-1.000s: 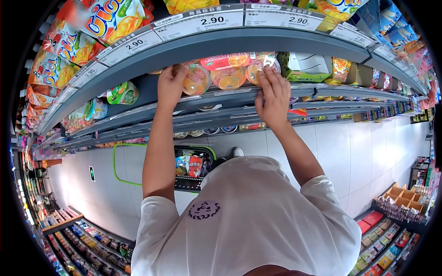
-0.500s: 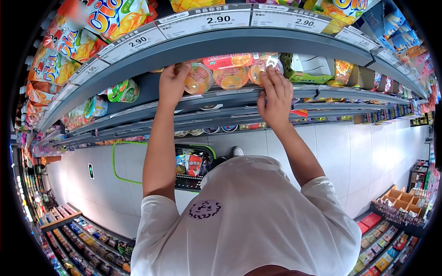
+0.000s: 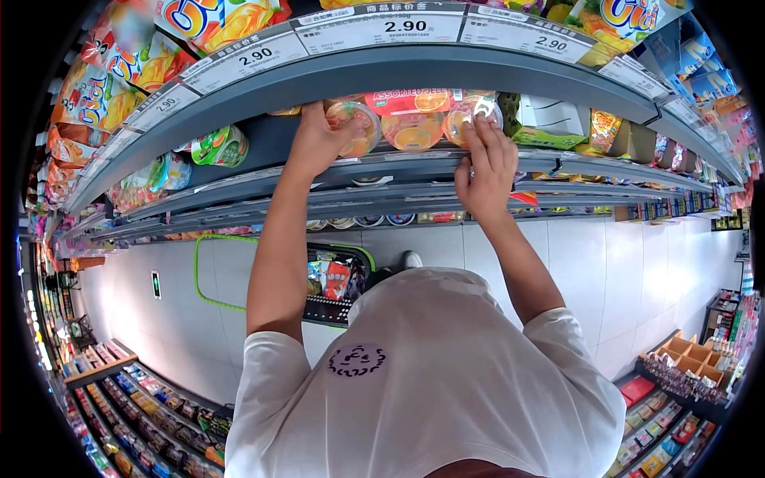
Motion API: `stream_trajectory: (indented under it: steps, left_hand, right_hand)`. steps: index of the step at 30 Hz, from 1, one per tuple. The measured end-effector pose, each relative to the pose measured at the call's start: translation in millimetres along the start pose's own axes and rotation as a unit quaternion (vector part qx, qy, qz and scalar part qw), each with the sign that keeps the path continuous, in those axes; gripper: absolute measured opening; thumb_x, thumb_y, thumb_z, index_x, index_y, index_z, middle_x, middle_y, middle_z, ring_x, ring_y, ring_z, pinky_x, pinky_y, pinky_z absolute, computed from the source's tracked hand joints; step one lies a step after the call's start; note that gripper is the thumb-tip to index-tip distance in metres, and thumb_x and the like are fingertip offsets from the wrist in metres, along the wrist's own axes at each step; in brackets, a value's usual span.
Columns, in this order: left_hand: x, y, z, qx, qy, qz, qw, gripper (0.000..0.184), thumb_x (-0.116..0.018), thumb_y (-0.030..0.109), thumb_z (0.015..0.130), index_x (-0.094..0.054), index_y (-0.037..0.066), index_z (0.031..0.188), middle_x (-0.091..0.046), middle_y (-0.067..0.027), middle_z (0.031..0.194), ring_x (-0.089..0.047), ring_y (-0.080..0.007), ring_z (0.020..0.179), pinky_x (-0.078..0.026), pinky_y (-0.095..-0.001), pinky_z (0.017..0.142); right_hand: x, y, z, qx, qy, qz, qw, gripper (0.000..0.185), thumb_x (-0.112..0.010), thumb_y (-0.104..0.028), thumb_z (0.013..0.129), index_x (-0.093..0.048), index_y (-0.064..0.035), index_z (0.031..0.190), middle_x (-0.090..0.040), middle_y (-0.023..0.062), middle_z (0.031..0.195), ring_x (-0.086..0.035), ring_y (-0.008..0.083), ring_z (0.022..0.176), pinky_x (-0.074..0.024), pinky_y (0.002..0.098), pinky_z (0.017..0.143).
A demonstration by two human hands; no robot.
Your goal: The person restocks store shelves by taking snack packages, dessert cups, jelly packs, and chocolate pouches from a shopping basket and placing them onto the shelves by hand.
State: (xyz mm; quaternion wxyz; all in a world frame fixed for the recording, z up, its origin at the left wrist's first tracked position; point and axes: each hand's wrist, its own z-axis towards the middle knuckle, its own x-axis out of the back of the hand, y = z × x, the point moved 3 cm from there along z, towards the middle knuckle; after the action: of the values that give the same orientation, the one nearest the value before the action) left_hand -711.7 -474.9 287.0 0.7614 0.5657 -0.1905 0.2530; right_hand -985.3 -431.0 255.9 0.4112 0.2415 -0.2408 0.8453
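A pack of assorted jelly cups (image 3: 412, 131) with a red label sits on the shelf under the price strip. My left hand (image 3: 320, 142) is at the pack's left cup, its thumb lying over the cup's face and its other fingers partly hidden beneath the upper shelf. On the right cup rest the fingers of my right hand (image 3: 488, 166), spread a little, with the thumb apart below. A green-and-white carton (image 3: 550, 121) stands just right of the pack. Further left on the same shelf is a green round cup (image 3: 220, 146).
The upper shelf edge (image 3: 382, 68) with price tags juts out above my hands, bearing orange snack bags (image 3: 231, 24). Below, a green-rimmed black basket (image 3: 339, 288) holding packets is on the tiled floor (image 3: 422, 239). More stocked shelves (image 3: 143, 414) stand behind.
My left thumb has moved right onto the front of the left cup. The pack and both hands appear slightly farther right in view, as does the upper shelf.
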Motion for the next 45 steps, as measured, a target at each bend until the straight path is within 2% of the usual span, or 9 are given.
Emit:
stream_trajectory:
  steps: [11, 14, 20, 23, 25, 29, 31, 38, 45]
  left_hand:
    - [1.8, -6.8, 0.4, 0.016, -0.001, -0.025, 1.0, 0.059, -0.066, 0.011, 0.077, -0.039, -0.004, 0.128, -0.052, -0.0163, 0.119, -0.054, -0.0228, 0.107, -0.041, -0.0315, 0.094]
    - [2.6, -8.9, 0.8, -0.004, 0.017, 0.014, 1.0, 0.058, -0.065, 0.01, 0.078, -0.04, -0.004, 0.128, -0.052, -0.0163, 0.12, -0.053, -0.0222, 0.107, -0.041, -0.031, 0.094]
    - [2.1, -12.7, 1.1, 0.004, -0.009, -0.042, 0.999, 0.058, -0.063, 0.009, 0.078, -0.039, -0.005, 0.129, -0.052, -0.0158, 0.121, -0.051, -0.0205, 0.11, -0.039, -0.0307, 0.096]
    - [2.6, -16.5, 0.1, 0.011, -0.008, -0.055, 0.998, 0.058, -0.06, 0.009, 0.078, -0.039, -0.004, 0.13, -0.052, -0.0168, 0.122, -0.051, -0.0223, 0.11, -0.038, -0.0306, 0.096]
    - [4.9, -14.0, -0.5, 0.035, -0.007, -0.033, 0.999, 0.062, -0.063, 0.016, 0.076, -0.039, 0.0, 0.13, -0.045, -0.0237, 0.127, -0.05, -0.0355, 0.114, -0.039, -0.0356, 0.097]
    - [6.0, -10.2, -1.5, 0.028, -0.003, -0.046, 0.999, 0.062, -0.061, 0.016, 0.075, -0.039, 0.002, 0.131, -0.045, -0.0238, 0.128, -0.049, -0.0367, 0.115, -0.039, -0.0358, 0.097]
    - [5.9, -10.0, -1.9, 0.027, 0.001, -0.025, 0.999, 0.056, -0.057, 0.011, 0.078, -0.04, -0.002, 0.131, -0.051, -0.018, 0.121, -0.052, -0.0257, 0.109, -0.039, -0.0311, 0.095]
    - [5.3, -13.8, -0.9, 0.009, 0.013, -0.035, 0.999, 0.056, -0.059, 0.01, 0.077, -0.041, -0.002, 0.129, -0.053, -0.0176, 0.12, -0.054, -0.0251, 0.108, -0.04, -0.0308, 0.094]
    - [2.8, -20.9, 0.1, 0.03, 0.001, -0.078, 0.996, 0.052, -0.058, 0.004, 0.08, -0.042, -0.002, 0.129, -0.057, -0.0134, 0.116, -0.056, -0.0182, 0.104, -0.042, -0.0285, 0.09]
  right_hand:
    - [-1.6, 0.2, 0.0, -0.003, 0.01, 0.001, 1.0, 0.053, -0.055, -0.004, 0.068, -0.056, -0.0054, 0.121, -0.051, 0.0127, 0.128, -0.046, 0.0316, 0.116, -0.0332, 0.0459, 0.098]
    - [-0.7, -0.1, 0.8, -0.003, 0.01, 0.001, 1.0, 0.053, -0.054, -0.004, 0.068, -0.056, -0.0053, 0.121, -0.052, 0.0128, 0.127, -0.046, 0.0315, 0.116, -0.0332, 0.0458, 0.097]
    - [-1.1, -0.6, 1.7, 0.004, 0.014, -0.002, 1.0, 0.054, -0.054, -0.003, 0.068, -0.056, -0.0052, 0.121, -0.051, 0.0125, 0.127, -0.047, 0.0312, 0.115, -0.035, 0.045, 0.094]
    - [-1.5, -1.7, 2.0, 0.004, 0.014, -0.007, 1.0, 0.054, -0.054, -0.002, 0.068, -0.055, -0.0052, 0.122, -0.051, 0.0123, 0.127, -0.047, 0.0311, 0.115, -0.035, 0.045, 0.094]
    - [-1.5, -2.2, 1.9, 0.004, 0.008, -0.009, 1.0, 0.054, -0.054, -0.002, 0.068, -0.055, -0.0053, 0.122, -0.051, 0.0126, 0.127, -0.046, 0.0313, 0.115, -0.0347, 0.0452, 0.095]
    - [-1.6, -2.3, 1.4, 0.003, 0.005, -0.012, 1.0, 0.054, -0.054, -0.002, 0.069, -0.055, -0.0054, 0.123, -0.051, 0.0134, 0.128, -0.046, 0.0319, 0.115, -0.0339, 0.0456, 0.096]
    - [-2.1, -2.2, 1.1, 0.006, 0.007, -0.012, 1.0, 0.054, -0.054, -0.002, 0.069, -0.054, -0.0054, 0.123, -0.05, 0.0136, 0.128, -0.046, 0.0321, 0.116, -0.0336, 0.0457, 0.096]
    - [-1.8, -2.9, 1.1, 0.006, 0.001, -0.011, 1.0, 0.055, -0.054, -0.003, 0.069, -0.054, -0.0052, 0.124, -0.05, 0.0138, 0.129, -0.045, 0.0322, 0.116, -0.0331, 0.0456, 0.097]
    - [-2.2, -2.2, 1.3, 0.009, 0.003, -0.014, 1.0, 0.054, -0.054, -0.003, 0.07, -0.054, -0.0048, 0.124, -0.05, 0.0142, 0.128, -0.045, 0.032, 0.116, -0.0333, 0.0452, 0.097]
